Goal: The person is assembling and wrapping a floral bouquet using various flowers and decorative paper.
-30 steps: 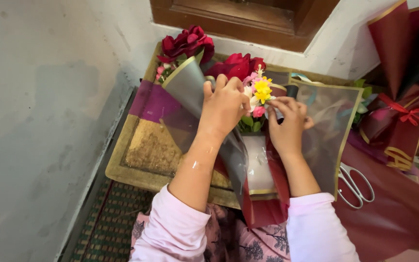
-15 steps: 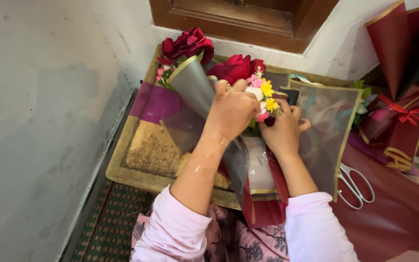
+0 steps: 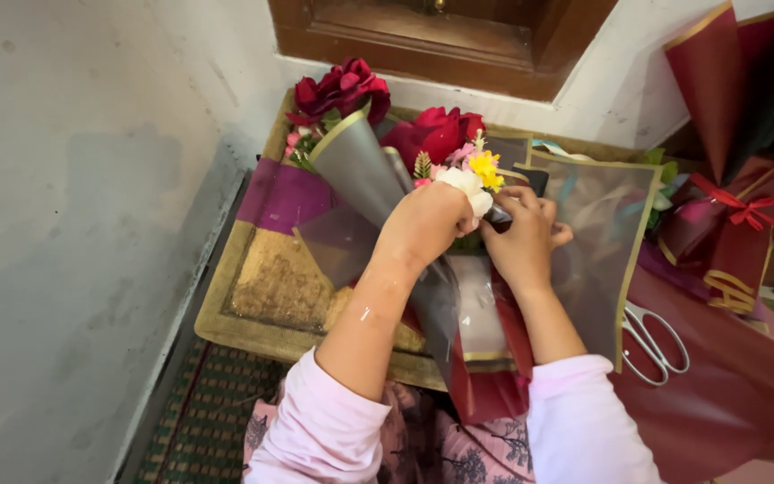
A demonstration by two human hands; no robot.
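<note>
Down at the centre of the view, the left hand [image 3: 425,224] and the right hand [image 3: 521,237] sit close together, both closed around a small bouquet [image 3: 459,166] of red roses with yellow, pink and white blooms. The left hand grips it from the left with fingers curled over the stems just under the white flower; the right hand clamps it from the right, knuckles up. Around the flowers stand sheets of translucent grey wrapping film with gold edges [image 3: 602,242], one rolled into a cone [image 3: 360,170] at the far left of the hands. Beyond that cone lies a second cluster of dark red roses [image 3: 342,90], next to the wall. Everything rests over a low wooden tray-like table [image 3: 270,287] with a purple paper sheet [image 3: 279,193] draped on it. To the right, a pair of scissors [image 3: 656,336] lies on dark red wrapping paper [image 3: 736,394], and farther right stand finished maroon bouquet wraps tied with red ribbon [image 3: 736,211].
</note>
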